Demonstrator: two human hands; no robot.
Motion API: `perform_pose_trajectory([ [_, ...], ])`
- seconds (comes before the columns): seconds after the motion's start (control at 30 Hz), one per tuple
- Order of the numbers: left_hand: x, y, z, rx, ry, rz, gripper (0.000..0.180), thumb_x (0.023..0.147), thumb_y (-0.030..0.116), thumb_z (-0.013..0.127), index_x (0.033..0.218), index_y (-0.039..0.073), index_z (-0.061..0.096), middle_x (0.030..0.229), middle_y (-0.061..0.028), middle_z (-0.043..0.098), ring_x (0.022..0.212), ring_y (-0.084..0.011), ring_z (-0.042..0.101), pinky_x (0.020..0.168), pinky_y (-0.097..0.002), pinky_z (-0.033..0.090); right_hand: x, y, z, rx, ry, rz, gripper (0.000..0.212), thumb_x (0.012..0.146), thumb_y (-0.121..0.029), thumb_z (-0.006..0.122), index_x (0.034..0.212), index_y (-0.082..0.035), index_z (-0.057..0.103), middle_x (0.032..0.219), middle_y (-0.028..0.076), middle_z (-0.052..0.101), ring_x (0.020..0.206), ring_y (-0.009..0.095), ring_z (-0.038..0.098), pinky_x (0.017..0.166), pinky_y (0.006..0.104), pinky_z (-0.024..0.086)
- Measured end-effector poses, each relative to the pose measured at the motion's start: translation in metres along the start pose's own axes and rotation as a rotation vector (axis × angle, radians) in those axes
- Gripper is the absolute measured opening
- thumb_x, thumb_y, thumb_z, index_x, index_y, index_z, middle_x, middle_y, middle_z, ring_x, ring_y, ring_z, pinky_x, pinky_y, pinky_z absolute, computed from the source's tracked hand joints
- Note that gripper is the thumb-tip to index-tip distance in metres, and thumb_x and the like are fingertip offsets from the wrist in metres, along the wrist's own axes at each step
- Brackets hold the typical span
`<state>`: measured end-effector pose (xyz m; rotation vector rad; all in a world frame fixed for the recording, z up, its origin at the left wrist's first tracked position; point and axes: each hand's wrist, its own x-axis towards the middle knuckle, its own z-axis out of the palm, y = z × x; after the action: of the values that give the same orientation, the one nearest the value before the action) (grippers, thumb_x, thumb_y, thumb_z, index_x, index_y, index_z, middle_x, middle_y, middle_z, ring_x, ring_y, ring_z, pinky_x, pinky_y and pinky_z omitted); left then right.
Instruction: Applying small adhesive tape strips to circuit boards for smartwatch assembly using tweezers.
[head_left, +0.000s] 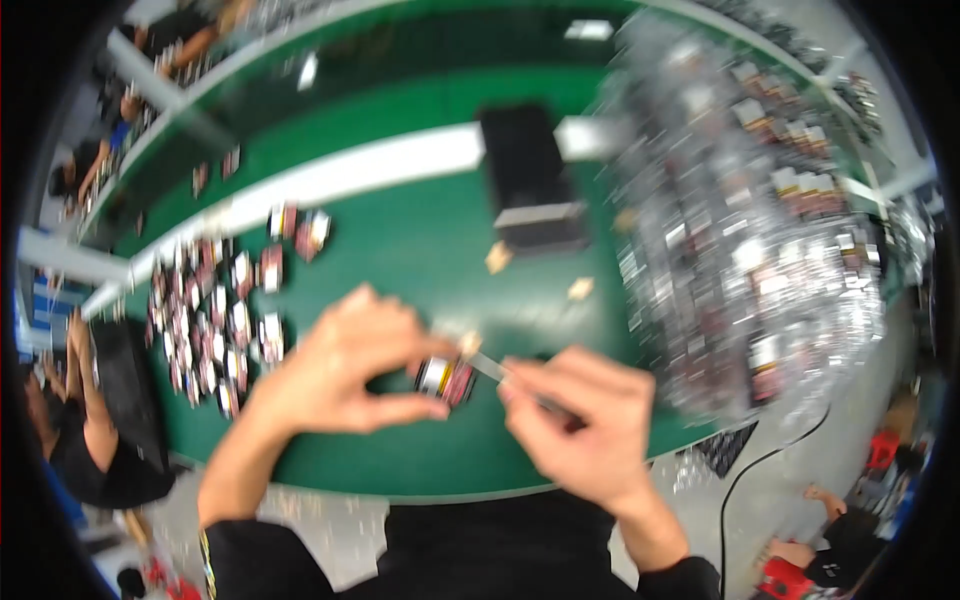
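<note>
Black sleeves (265,560): at the lower edge, below the near rim of the green table (400,470).
Right hand (590,425): thumb and forefinger pinching a slim tool (488,366), other fingers curled behind.
Left hand (350,350): thumb and forefinger parted in a C, closed on the near and far edges of a small labelled piece (445,380); remaining fingers bunched together.
Small labelled piece: between both hands, over the near half of the table; dark body, white and yellow bands, a reddish side; fine detail blurred.
Slim tool: pale, slanting up and left from the right fingertips to a cream tab (469,344) at the far edge of the piece; cannot tell whether gripping that tab.
Loose tabs (580,289): two, tan, lying apart beyond the hands.
Left cluster (205,330): many similar pieces, closely spread.
Right heap (740,270): clear plastic packaging with pieces inside, smeared by blur.
Black box (530,175): beyond the tabs, across a white strip (380,160).
Far left: people (190,50) along another bench.
</note>
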<state>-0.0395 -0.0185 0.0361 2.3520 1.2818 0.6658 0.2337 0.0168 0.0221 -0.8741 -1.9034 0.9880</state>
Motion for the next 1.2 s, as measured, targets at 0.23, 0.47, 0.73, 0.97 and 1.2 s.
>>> perform_pose_trajectory([
  [0.23, -0.009, 0.016, 0.015, 0.047, 0.107, -0.051, 0.047, 0.071, 0.027, 0.103, 0.111, 0.010, 0.084, 0.078, -0.0003, 0.070, 0.066, -0.0169, 0.062, 0.066, -0.0325, 0.046, -0.017, 0.009, 0.005, 0.180, 0.096, -0.028, 0.018, 0.093, -0.004, 0.082, 0.111, 0.000, 0.083, 0.076, 0.006, 0.065, 0.055, 0.015, 0.059, 0.052, 0.0314, 0.047],
  [0.47, -0.006, 0.008, 0.010, -0.197, 0.416, -0.222, 0.045, 0.071, 0.018, 0.103, 0.106, 0.000, 0.082, 0.082, -0.0032, 0.073, 0.064, -0.0068, 0.059, 0.057, -0.0217, 0.045, -0.024, 0.000, 0.003, 0.163, 0.077, 0.068, 0.015, 0.094, -0.011, 0.077, 0.106, -0.003, 0.082, 0.088, 0.020, 0.073, 0.075, 0.039, 0.072, 0.068, 0.0440, 0.056],
  [0.73, 0.093, 0.088, -0.040, -0.213, 0.352, 0.022, 0.045, 0.069, 0.020, 0.101, 0.103, 0.000, 0.081, 0.088, -0.0056, 0.075, 0.067, -0.0086, 0.061, 0.058, -0.0242, 0.045, -0.024, 0.024, 0.017, 0.234, 0.088, -0.070, 0.019, 0.095, -0.013, 0.080, 0.109, -0.001, 0.082, 0.082, 0.012, 0.069, 0.068, 0.025, 0.069, 0.063, 0.0387, 0.054],
  [0.97, 0.253, 0.167, -0.008, 0.008, 0.187, 0.388, 0.046, 0.074, 0.022, 0.099, 0.112, 0.004, 0.082, 0.083, -0.0043, 0.068, 0.066, -0.0120, 0.056, 0.066, -0.0308, 0.048, -0.018, 0.026, 0.007, 0.254, 0.022, -0.050, 0.020, 0.093, -0.014, 0.072, 0.097, 0.004, 0.077, 0.098, 0.024, 0.074, 0.093, 0.047, 0.074, 0.085, 0.0521, 0.059],
  [1.2, 0.344, 0.184, 0.033, 0.009, -0.009, 0.480, 0.046, 0.090, 0.029, 0.091, 0.125, 0.003, 0.077, 0.105, -0.0095, 0.068, 0.090, -0.0214, 0.062, 0.082, -0.0355, 0.052, -0.021, 0.016, 0.006, 0.238, -0.006, -0.040, 0.020, 0.093, -0.012, 0.070, 0.092, 0.008, 0.075, 0.096, 0.026, 0.073, 0.087, 0.049, 0.073, 0.082, 0.0537, 0.059],
])
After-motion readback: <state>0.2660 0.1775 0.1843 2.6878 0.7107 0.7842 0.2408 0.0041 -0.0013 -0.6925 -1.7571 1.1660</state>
